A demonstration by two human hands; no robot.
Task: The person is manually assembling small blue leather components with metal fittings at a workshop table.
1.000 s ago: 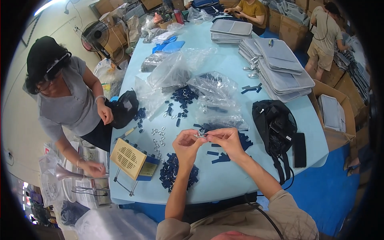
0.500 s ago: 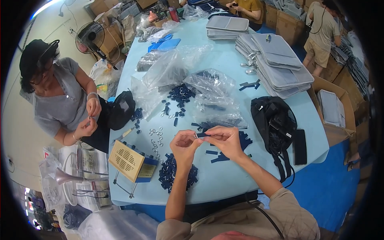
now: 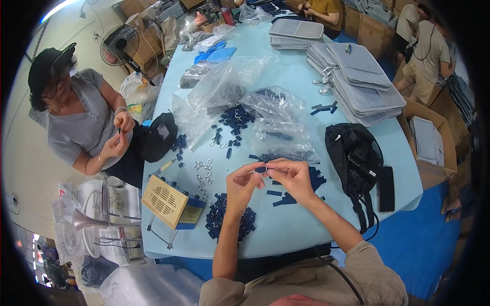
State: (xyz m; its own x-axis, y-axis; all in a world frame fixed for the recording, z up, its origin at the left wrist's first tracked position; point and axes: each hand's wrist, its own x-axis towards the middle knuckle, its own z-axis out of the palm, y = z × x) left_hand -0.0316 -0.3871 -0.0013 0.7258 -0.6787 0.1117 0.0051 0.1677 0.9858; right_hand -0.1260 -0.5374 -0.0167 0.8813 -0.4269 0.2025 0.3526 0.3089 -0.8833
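Above the near part of the table, both hands pinch one short navy fabric strap (image 3: 261, 170) with a small metal ring at it. My left hand (image 3: 241, 184) is closed on its left end, thumb and forefinger together. My right hand (image 3: 296, 181) is closed on the other end; the fingertips partly hide strap and ring. Below my left hand lies a pile of navy straps fitted with rings (image 3: 220, 217). Loose navy straps (image 3: 293, 196) lie beneath my right hand. Several loose metal rings (image 3: 204, 173) are scattered left of my hands.
A cream-fronted radio-like box (image 3: 166, 201) stands at the near left. Plastic bags (image 3: 275, 117) and more navy pieces (image 3: 237, 118) lie ahead. On the right are a black backpack (image 3: 352, 153), a phone (image 3: 386, 188) and stacked grey panels (image 3: 365, 92). A co-worker (image 3: 84, 112) sits at the left.
My hands have drawn closer together, and the strap between them shows shorter, bent near the ring. The whole view has shifted slightly. The co-worker's hands are still together.
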